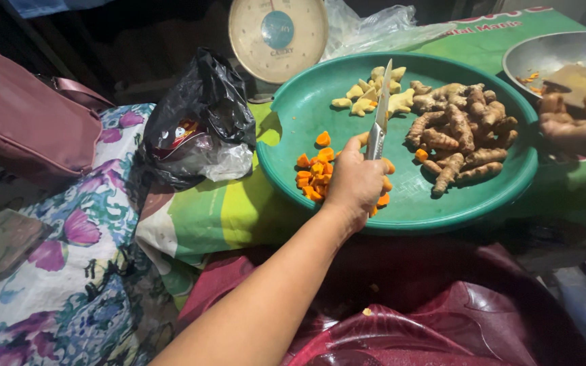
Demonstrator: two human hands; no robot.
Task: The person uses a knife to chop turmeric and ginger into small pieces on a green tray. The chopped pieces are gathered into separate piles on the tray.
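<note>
left hand (pixel 355 183) clenched on knife (pixel 378 115), blade up over green tray (pixel 306 102) | orange turmeric pieces (pixel 312 175) beside fist | whole turmeric roots (pixel 461 132) right of blade | right hand (pixel 581 129) at tray's right rim, grip unclear | weighing scale (pixel 278 37) behind tray

Market stall: weighing scale (pixel 278 37), plastic bags (pixel 201 118), turmeric roots (pixel 459 129).

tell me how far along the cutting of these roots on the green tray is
Done: a small heap of orange cut pieces and some pale cut chunks lie on the green tray. In hand: the left hand grips a knife, blade pointing away; the right hand holds something at the frame's edge, too blurred to name. Left: a bigger pile of whole roots, so most seems uncut.
</note>
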